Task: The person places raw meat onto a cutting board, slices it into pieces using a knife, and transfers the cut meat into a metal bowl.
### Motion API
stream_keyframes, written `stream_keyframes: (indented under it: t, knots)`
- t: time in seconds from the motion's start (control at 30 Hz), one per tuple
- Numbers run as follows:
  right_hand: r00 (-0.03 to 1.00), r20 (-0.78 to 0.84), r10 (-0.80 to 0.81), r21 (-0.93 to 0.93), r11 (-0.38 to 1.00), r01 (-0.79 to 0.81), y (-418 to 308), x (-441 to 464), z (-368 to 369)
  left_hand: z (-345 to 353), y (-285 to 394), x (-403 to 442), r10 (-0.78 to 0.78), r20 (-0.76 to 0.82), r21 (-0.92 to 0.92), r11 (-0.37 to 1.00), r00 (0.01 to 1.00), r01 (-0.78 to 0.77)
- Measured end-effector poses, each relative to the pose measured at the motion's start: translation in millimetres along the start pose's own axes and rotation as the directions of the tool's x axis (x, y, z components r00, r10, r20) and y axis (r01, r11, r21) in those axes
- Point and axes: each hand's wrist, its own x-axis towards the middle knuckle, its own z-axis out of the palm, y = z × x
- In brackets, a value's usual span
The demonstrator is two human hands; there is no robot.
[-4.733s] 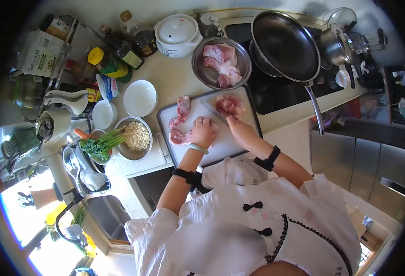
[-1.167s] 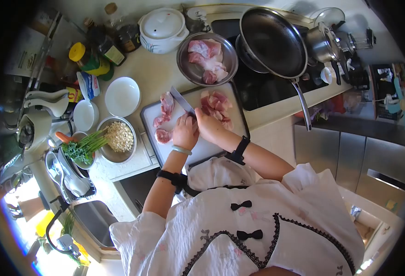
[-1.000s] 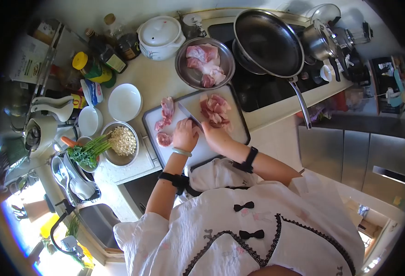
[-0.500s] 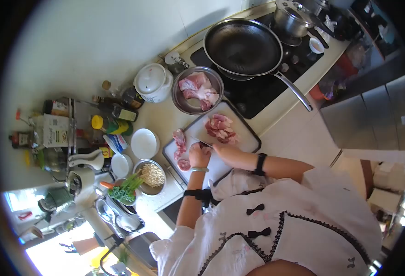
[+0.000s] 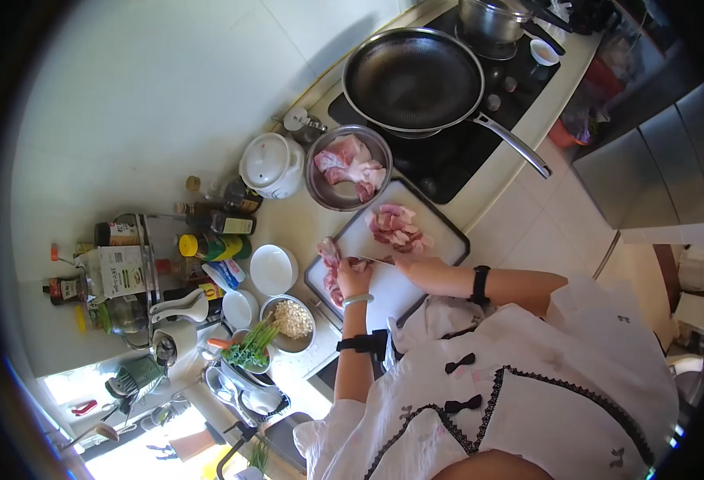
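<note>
On a white cutting board (image 5: 392,288) with a dark rim, my left hand (image 5: 354,278) is closed, its fingers bent onto a piece of raw meat (image 5: 357,263). My right hand (image 5: 408,266) grips a knife, its handle hidden in the fist. The thin knife blade (image 5: 377,259) points left toward the left fingertips. Along the board's left side, by the left hand, lie strips of raw meat (image 5: 329,254). A pile of sliced meat (image 5: 398,228) sits farther up the board. Beyond it, a metal bowl (image 5: 310,176) holds a large piece of pork (image 5: 350,164).
A wok (image 5: 413,80) rests on the black cooktop (image 5: 448,172), its handle reaching over the counter edge. Left of the board are white bowls (image 5: 273,270), a metal bowl of peanut-like pieces (image 5: 293,318), leafy greens (image 5: 253,346), a lidded white pot (image 5: 272,164) and several bottles (image 5: 216,220).
The view has shifted, so the counter appears farther right. My left hand is closer to the meat strips at the board's left. My right hand has drawn slightly right, showing more of the blade.
</note>
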Motion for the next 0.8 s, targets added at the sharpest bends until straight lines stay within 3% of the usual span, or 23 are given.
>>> stream_keyframes:
  t: [0.1, 0.17, 0.2, 0.27, 0.33, 0.37, 0.47, 0.53, 0.57, 0.63, 0.67, 0.73, 0.8]
  knots:
    - [0.997, 0.076, 0.019, -0.05, 0.999, -0.015, 4.2, -1.5, -3.5, -0.8, 15.7, -12.7, -0.06, 0.068, -0.062, 0.996, 0.996, 0.064]
    - [0.995, -0.007, -0.102, -0.262, 0.96, 0.096, -3.8, 14.9, 1.5, -0.5, 28.3, -26.7, -0.098, 0.23, -0.178, 0.974, 0.968, 0.14]
    - [0.995, -0.004, -0.102, -0.255, 0.962, 0.097, -11.9, 19.6, -0.8, 1.8, 29.0, -31.7, -0.104, 0.231, -0.172, 0.974, 0.967, 0.146]
    - [0.996, 0.052, -0.067, -0.143, 0.987, 0.074, -27.6, 26.9, -13.3, 7.2, 26.1, -34.1, 0.039, 0.157, -0.143, 0.99, 0.987, -0.017]
    - [0.995, 0.08, -0.06, -0.223, 0.972, 0.076, -15.3, 28.9, -20.2, 7.8, 19.5, -25.0, 0.04, 0.119, -0.135, 0.991, 0.992, -0.024]
    - [0.991, 0.121, -0.057, -0.313, 0.945, 0.093, -5.7, 28.9, -26.1, 5.9, 22.6, -18.5, -0.015, 0.091, -0.157, 0.987, 0.996, 0.029]
    - [0.993, 0.074, -0.088, -0.298, 0.949, 0.106, 19.6, 21.7, -42.4, 22.4, 27.5, -6.4, -0.135, 0.09, -0.245, 0.957, 0.987, 0.153]
    - [0.986, 0.149, -0.07, -0.303, 0.946, 0.113, 14.1, 17.3, -57.7, 31.5, 37.5, -1.5, 0.163, 0.016, -0.046, 0.986, 0.987, -0.162]
    - [0.988, 0.14, -0.064, -0.306, 0.946, 0.105, 15.3, 16.5, -59.4, 30.4, 38.6, -5.5, 0.15, 0.007, -0.052, 0.987, 0.989, -0.15]
    - [0.987, 0.152, -0.055, -0.312, 0.945, 0.101, 6.2, 13.4, -66.4, 13.2, 58.8, -18.0, 0.269, -0.025, 0.299, 0.921, 0.963, -0.249]
    - [0.991, 0.124, -0.051, -0.338, 0.937, 0.09, -3.3, 10.4, -72.6, 14.3, 54.0, -20.1, 0.251, -0.027, 0.291, 0.928, 0.968, -0.233]
    - [0.992, 0.118, -0.04, -0.362, 0.929, 0.081, -16.8, 2.4, -75.2, 10.7, 34.6, -23.9, 0.222, -0.087, 0.073, 0.974, 0.971, -0.216]
    - [0.988, 0.052, -0.144, -0.377, 0.913, 0.153, -22.9, -0.8, -74.0, 10.5, 16.1, -26.9, 0.153, -0.013, -0.052, 0.987, 0.988, -0.154]
